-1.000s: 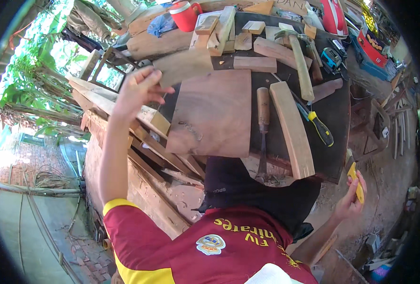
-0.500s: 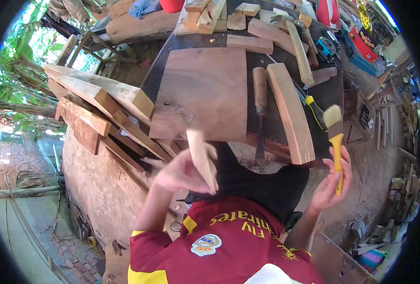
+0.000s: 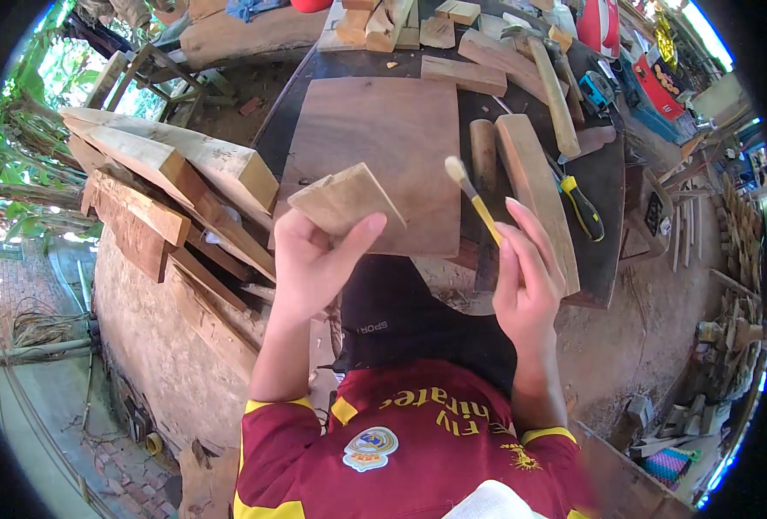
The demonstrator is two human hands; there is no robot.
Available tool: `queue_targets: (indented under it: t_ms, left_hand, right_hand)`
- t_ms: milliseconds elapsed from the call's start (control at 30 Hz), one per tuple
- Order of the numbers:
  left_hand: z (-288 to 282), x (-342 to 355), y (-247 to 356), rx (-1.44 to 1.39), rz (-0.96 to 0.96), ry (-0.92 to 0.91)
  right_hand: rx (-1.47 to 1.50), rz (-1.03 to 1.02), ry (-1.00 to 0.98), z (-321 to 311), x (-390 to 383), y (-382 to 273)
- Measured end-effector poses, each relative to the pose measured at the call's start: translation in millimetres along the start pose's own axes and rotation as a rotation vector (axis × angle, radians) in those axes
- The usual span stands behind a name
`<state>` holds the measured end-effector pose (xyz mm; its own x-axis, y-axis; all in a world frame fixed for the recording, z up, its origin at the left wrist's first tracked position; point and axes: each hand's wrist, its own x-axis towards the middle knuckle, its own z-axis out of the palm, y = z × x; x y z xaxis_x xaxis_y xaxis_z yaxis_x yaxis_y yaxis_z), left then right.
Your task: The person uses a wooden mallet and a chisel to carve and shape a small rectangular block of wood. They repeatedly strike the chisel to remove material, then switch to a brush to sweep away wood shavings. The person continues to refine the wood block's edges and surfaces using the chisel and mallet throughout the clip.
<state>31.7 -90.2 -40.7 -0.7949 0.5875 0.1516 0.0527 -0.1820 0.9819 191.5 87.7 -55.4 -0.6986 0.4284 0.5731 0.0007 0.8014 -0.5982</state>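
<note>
My left hand (image 3: 319, 259) grips a thin, flat piece of wood (image 3: 349, 199) by its lower edge, thumb on the near side. It is raised over the near part of a square brown board (image 3: 392, 130) lying on the dark table. In my right hand (image 3: 530, 268) is a paintbrush (image 3: 479, 203) with a yellow handle and pale bristles, pinched between thumb and fingers. The bristle end points up and left toward the wood piece, with a gap between them. Beside the board lie a wooden-handled chisel (image 3: 483, 156), partly behind my right hand, and a long wooden block (image 3: 535, 173).
A hammer (image 3: 552, 95) and a yellow-black screwdriver (image 3: 582, 208) lie on the table's right side, near a blue tape measure (image 3: 597, 89). Wood blocks (image 3: 383, 24) are stacked at the far end. Thick timber beams (image 3: 176, 173) lean at the left edge.
My right hand has brought the brush inward to the left, tilting it over the table. My left hand has lifted the wood piece forward and turned its broad face into view.
</note>
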Motion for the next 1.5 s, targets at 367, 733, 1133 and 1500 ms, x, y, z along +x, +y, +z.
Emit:
queue_targets:
  t_ms: [367, 733, 1133, 1500]
  left_hand:
    - [11.1, 36.2, -26.2, 0.183, 0.088, -0.014]
    - [15.6, 30.0, -35.1, 0.141, 0.103, 0.069]
    - [15.9, 14.6, -32.9, 0.874, 0.665, 0.055]
    - [31.0, -18.4, -15.6, 1.166, 0.305, -0.197]
  right_hand:
    - [-0.166, 0.097, -0.111, 42.7, -8.8, 9.2]
    - [-0.389, 0.116, -0.417, 43.4, 31.0, 11.1]
    - [-0.147, 0.181, -0.161, 25.4, -5.3, 13.1]
    - [-0.023, 0.312, -0.061, -0.9, -37.2, 11.5]
